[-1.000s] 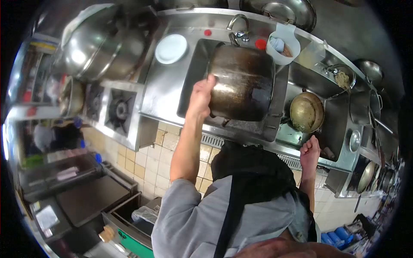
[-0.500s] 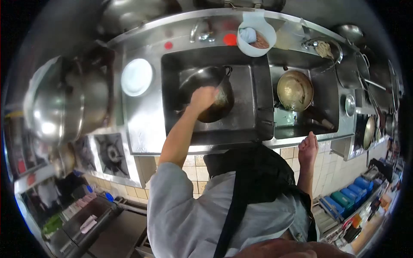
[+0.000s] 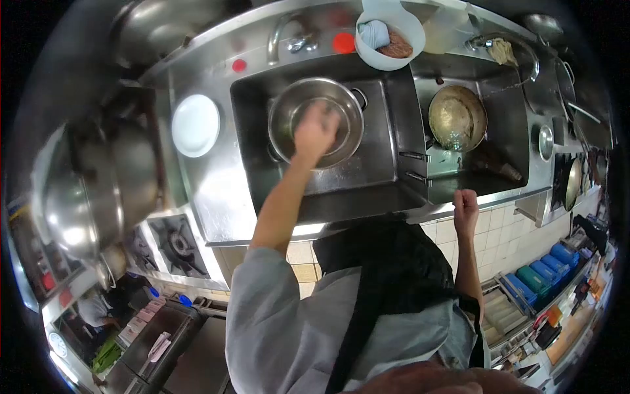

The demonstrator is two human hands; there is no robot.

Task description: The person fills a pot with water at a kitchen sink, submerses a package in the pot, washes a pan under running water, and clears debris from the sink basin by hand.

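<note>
A round steel pot (image 3: 282, 125) with two side handles sits in the large left sink basin (image 3: 387, 131), its shiny inside facing up. My left hand (image 3: 316, 130) is over the pot's opening, reaching into it. Motion smears its fingers, so I cannot see if it holds anything. My right hand (image 3: 466, 205) is a closed fist at the front edge of the right basin (image 3: 453, 180), with no object showing in it. A worn, brownish pan (image 3: 457, 118) with liquid in it lies in that basin, farther in than the fist.
A white plate (image 3: 195, 126) is on the left counter. Behind the basins are a tap (image 3: 275, 41), a red disc (image 3: 344, 43) and a white bowl (image 3: 387, 59) holding a cloth and a brownish scrubber. Large pots (image 3: 105, 190) and a burner (image 3: 177, 243) stand left.
The pot showed a dark, blackened surface before; now its bright inside faces up. My left hand has moved slightly within the pot's outline. The right fist stays near the sink edge.
</note>
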